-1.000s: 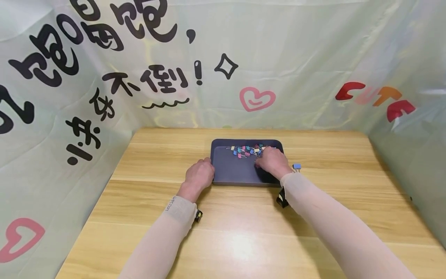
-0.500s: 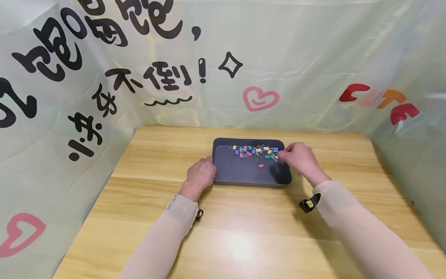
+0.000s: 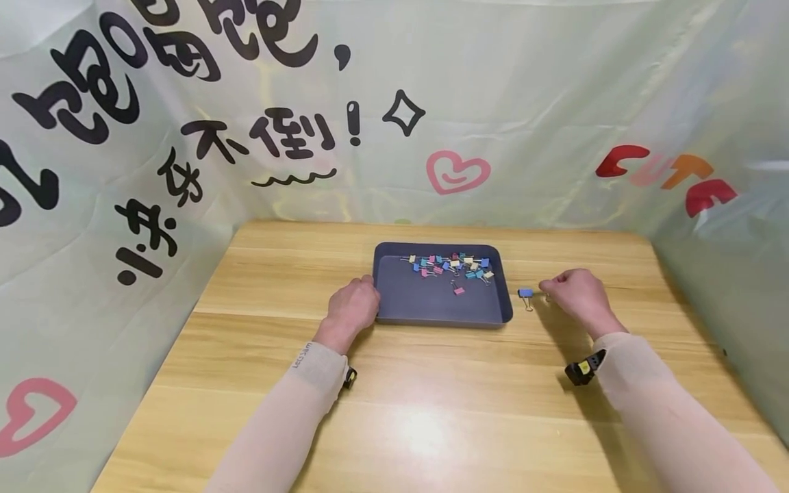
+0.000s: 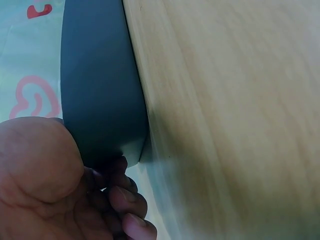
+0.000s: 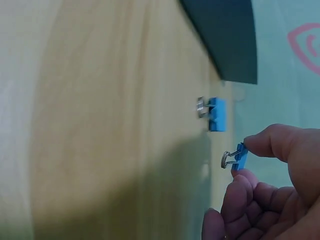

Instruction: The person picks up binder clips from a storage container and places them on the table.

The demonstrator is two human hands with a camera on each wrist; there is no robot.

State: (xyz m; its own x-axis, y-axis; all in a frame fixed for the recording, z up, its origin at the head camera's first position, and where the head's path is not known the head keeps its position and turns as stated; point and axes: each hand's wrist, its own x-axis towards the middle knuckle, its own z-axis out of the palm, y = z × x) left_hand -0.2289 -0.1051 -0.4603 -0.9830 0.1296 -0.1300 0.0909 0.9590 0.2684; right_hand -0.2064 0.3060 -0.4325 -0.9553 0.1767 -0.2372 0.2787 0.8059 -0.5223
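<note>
My left hand (image 3: 354,302) grips the left side of a dark grey tray (image 3: 419,319). In the left wrist view the thumb is at the tray wall (image 4: 102,85) and the curled fingers are at its corner. To the right of the tray, my right hand (image 3: 578,296) pinches a blue binder clip (image 5: 241,156) between thumb and fingertip, its wire handles sticking out. Another blue binder clip (image 3: 525,293) lies on the table between the tray and that hand. Several binder clips in pink, blue, teal and cream (image 3: 455,263) lie along the tray's far side. One pink clip (image 3: 459,291) sits apart, nearer the middle.
The wooden table (image 3: 394,397) reaches back to a pale printed curtain (image 3: 530,103), which also closes off the left and right sides. A small black device (image 3: 584,370) is strapped at the right wrist.
My right hand has left the tray and moved right, over the table, with a blue binder clip now pinched in it. My left hand has stayed at the tray's left side.
</note>
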